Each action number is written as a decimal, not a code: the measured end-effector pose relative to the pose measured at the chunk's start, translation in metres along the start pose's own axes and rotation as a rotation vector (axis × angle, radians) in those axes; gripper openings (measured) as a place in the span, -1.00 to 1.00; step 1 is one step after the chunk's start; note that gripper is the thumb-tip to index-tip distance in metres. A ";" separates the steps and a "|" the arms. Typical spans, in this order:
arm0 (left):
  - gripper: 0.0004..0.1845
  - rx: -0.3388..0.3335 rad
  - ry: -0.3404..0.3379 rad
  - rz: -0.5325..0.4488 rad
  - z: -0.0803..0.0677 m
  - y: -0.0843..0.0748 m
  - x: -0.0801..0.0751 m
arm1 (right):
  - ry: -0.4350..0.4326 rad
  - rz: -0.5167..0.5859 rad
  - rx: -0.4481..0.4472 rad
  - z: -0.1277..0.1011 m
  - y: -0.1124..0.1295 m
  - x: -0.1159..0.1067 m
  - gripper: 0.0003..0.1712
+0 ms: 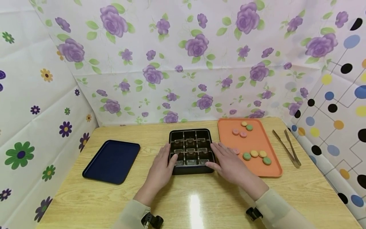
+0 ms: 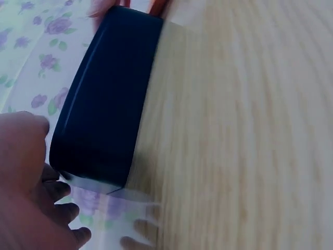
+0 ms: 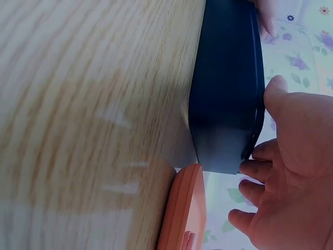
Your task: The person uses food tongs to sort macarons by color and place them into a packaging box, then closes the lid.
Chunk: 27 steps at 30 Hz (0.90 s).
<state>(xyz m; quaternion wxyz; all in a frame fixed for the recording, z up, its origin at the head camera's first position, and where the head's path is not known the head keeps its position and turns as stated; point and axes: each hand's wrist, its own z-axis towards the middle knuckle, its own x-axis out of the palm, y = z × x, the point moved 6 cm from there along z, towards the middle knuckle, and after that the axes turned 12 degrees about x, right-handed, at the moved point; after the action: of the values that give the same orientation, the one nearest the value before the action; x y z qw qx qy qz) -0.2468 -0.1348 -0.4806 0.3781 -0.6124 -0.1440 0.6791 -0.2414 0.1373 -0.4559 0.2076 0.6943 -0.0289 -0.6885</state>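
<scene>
A black box [image 1: 193, 170] stands on the table between my hands. Inside it is an insert [image 1: 190, 152] with rows of square compartments, which hold no cookies. My left hand [image 1: 160, 168] lies along the box's left side, its thumb over the near left corner. On the opposite side is my right hand [image 1: 228, 165], fingers extended along the wall and thumb at the near right corner. In the left wrist view, the fingers spread loosely beside the box [image 2: 106, 99]. The right wrist view has the thumb at the rim of the box [image 3: 229, 78] and the fingertips beside its end.
To the right, an orange tray [image 1: 253, 142] carries several small round pink, green and yellow cookies, one pink cookie [image 1: 236, 151] partly behind my right hand. Metal tongs [image 1: 296, 163] lie beyond it. A dark blue tray [image 1: 114, 162] is at the left. Patterned cloth surrounds the table.
</scene>
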 end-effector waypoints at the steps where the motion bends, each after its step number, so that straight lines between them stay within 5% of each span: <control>1: -0.20 -0.016 -0.018 -0.046 0.001 0.002 -0.001 | -0.002 0.001 0.002 0.000 -0.001 -0.001 0.01; 8: -0.15 -0.079 -0.119 -0.257 0.008 0.010 -0.004 | -0.049 -0.006 0.025 -0.002 -0.009 -0.008 0.03; 18: -0.21 -0.140 -0.143 -0.352 0.005 0.020 0.010 | -0.096 0.018 0.065 -0.016 -0.032 -0.017 -0.01; 27: -0.33 -0.126 -0.177 -0.392 0.009 0.021 0.015 | -0.136 0.011 0.091 -0.025 -0.062 -0.038 -0.04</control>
<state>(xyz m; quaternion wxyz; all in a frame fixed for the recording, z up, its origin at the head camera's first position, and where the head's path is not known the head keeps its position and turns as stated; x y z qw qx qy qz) -0.2616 -0.1365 -0.5036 0.4496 -0.5330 -0.3351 0.6336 -0.2347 0.2125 -0.4413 0.1773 0.6544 -0.0782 -0.7309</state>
